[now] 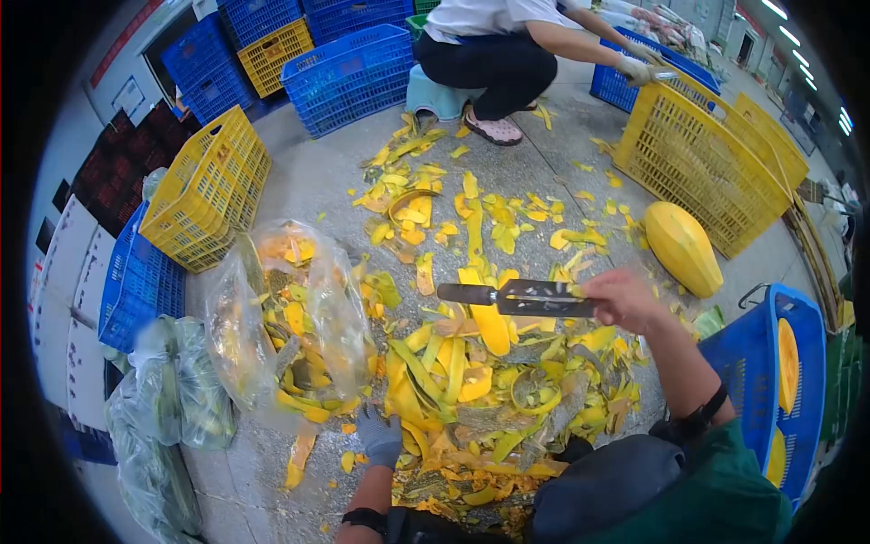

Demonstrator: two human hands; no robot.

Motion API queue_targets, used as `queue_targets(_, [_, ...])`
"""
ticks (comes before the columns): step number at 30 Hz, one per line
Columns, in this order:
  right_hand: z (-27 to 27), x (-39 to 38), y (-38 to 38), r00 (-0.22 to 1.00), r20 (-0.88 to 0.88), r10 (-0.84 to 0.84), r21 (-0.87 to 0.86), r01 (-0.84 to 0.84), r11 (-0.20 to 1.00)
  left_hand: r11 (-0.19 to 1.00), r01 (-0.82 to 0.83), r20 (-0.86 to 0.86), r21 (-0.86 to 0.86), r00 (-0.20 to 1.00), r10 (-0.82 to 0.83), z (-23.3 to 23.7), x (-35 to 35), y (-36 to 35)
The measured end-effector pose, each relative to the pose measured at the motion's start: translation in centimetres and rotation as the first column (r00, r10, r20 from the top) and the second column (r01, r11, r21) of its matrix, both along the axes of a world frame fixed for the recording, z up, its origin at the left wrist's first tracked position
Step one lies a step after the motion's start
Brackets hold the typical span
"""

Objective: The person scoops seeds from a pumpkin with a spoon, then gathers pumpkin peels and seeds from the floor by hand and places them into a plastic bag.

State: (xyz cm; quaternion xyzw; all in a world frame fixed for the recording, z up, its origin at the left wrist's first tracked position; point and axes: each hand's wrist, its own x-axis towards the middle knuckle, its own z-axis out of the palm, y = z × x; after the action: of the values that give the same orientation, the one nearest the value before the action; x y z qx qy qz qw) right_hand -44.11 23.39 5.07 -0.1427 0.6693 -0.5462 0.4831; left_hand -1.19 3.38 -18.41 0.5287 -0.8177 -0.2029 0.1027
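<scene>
My bare right hand grips a wide-bladed peeling knife by its blade end, above the heap of peel. The knife's dark handle points left, away from my fingers. My left hand, in a grey glove, is low at the left edge of the heap, fingers stretched toward the peelings and nothing visible in them. Yellow and green peelings cover the floor before me. Left of the heap, a clear plastic bag stands open with peelings and orange pulp inside. A whole yellow melon-like fruit lies at the right.
A blue crate with cut orange fruit stands at my right. Yellow crates stand beyond it, with another at left. Filled plastic bags lie at lower left. Ahead, a gloved person sits on a small stool.
</scene>
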Motion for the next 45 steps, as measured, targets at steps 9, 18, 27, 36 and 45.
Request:
queue_targets(9, [-10.4,2.1,-9.7,0.995,-0.101,-0.002,0.105,0.012,0.994,0.975,-0.044,0.179,0.217,0.984,0.004,-1.6,-2.8,0.9])
queue_targets(18, [-4.6,-0.3,-24.6,0.983,0.092,0.158,-0.289,-0.126,0.949,0.983,-0.083,0.389,0.163,0.921,0.013,-1.6,-4.5,1.6])
queue_targets(27, [-16.9,-1.4,-8.3,0.502,-0.544,0.673,0.692,-0.185,0.698,0.992,-0.075,0.355,0.105,0.934,0.033,-1.2,-4.2,1.9])
queue_targets(36, [-23.0,2.3,1.1,0.708,-0.331,0.623,0.702,-0.256,0.664,0.927,-0.303,0.191,0.219,0.945,0.264,-2.9,-3.9,1.8])
queue_targets(45, [-21.7,2.2,-0.5,0.773,-0.310,0.554,0.759,-0.150,0.633,0.677,-0.433,0.288,0.595,0.902,0.323,0.1,-7.5,6.0])
